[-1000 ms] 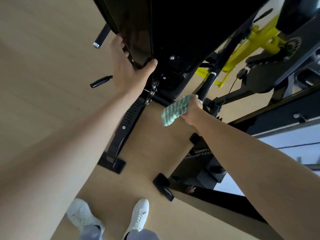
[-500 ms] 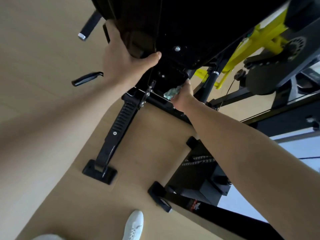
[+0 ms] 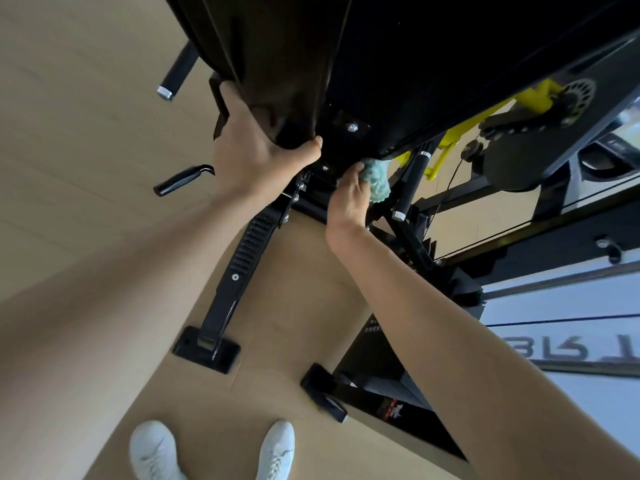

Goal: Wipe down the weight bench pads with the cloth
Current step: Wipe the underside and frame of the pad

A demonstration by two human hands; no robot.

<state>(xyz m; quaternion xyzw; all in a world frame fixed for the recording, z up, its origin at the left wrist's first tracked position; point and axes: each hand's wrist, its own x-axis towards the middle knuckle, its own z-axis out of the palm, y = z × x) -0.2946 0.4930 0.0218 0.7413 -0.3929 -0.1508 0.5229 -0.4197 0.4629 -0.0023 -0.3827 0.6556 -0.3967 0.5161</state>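
Observation:
The black bench pad (image 3: 311,57) fills the top of the head view, tilted up so its lower end faces me. My left hand (image 3: 256,150) grips that lower end, thumb hooked over the edge near a silver bolt. My right hand (image 3: 349,195) holds a bunched green cloth (image 3: 375,178) against the underside edge of the pad, just right of the bolt. Most of my right fingers are hidden behind the cloth.
The bench's black ribbed support bar (image 3: 239,271) runs down to a foot on the wooden floor. A black handle (image 3: 183,178) and a bar with a silver cap (image 3: 176,72) stick out at left. Yellow machine parts (image 3: 453,133) and a black frame stand at right. My white shoes (image 3: 277,452) are at the bottom.
My right hand rose from below the bench and brought the cloth up against the pad's lower edge. My left hand kept its grip on the pad end.

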